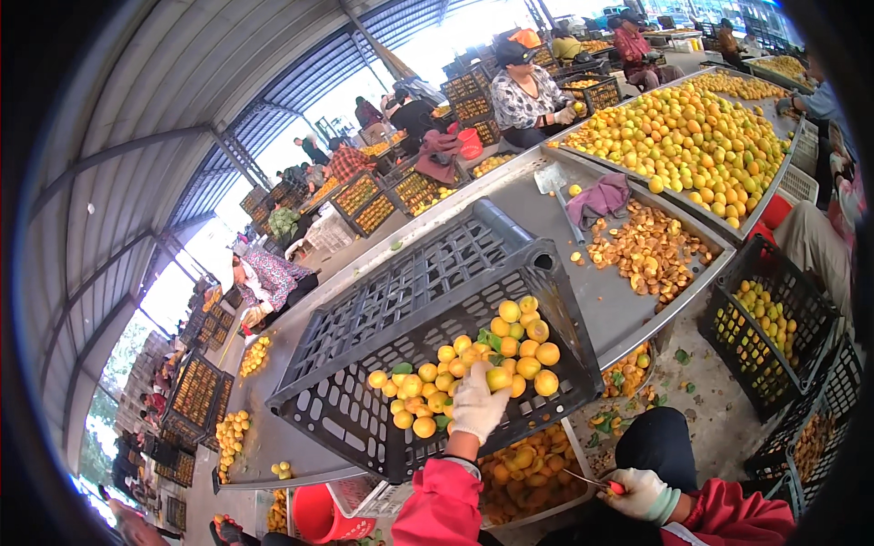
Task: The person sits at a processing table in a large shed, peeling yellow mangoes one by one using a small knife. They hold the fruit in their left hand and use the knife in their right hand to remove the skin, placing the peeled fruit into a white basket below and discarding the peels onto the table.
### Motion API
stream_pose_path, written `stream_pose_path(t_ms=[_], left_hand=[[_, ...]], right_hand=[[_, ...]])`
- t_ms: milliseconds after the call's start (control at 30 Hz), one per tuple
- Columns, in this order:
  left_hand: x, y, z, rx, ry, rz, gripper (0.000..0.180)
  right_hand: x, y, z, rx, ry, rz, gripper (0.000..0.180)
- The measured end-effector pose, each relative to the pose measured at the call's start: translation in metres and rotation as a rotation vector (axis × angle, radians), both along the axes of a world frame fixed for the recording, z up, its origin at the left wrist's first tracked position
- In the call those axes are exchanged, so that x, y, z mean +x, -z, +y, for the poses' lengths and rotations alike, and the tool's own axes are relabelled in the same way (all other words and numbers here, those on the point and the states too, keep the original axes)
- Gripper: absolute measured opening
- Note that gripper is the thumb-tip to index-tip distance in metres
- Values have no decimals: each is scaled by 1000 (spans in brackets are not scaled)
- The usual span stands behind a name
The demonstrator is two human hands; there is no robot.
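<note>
Gloved hands at a tilted black crate of yellow-orange fruit.

The left hand [477, 405], in a white glove with a pink sleeve, reaches up and forward, its fingers spread flat on the fruit [473, 369] heaped in the low corner of the black lattice crate [410, 309]; it grips none that can be seen. The crate is one, tipped on the metal sorting table [601, 296]; the fruit in it number several dozen, too many to count exactly, with a few green leaves among them. The right hand [642, 494], also gloved, rests low and to the right of the left, fingers pinched on a thin knife with a red handle [596, 482]. Below and between the hands, a pale tub [537, 464] holds cut fruit. Right of the right hand stand two more black crates [774, 318], one part-filled with whole fruit.
</note>
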State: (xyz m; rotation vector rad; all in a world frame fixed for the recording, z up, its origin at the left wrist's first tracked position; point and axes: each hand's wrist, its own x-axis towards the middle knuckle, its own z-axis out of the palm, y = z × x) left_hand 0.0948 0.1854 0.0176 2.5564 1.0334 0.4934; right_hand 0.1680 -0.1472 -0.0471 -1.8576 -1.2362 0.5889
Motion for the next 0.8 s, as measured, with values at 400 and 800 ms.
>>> stream_pose_path(t_ms=[400,800], left_hand=[[-67,-29,-83,-210,257,-323,54],[-59,-16,-3,241,-204,-185,50]], right_hand=[[4,-66,54,169,42,364,26],[3,-28,27,62,198,304,24]])
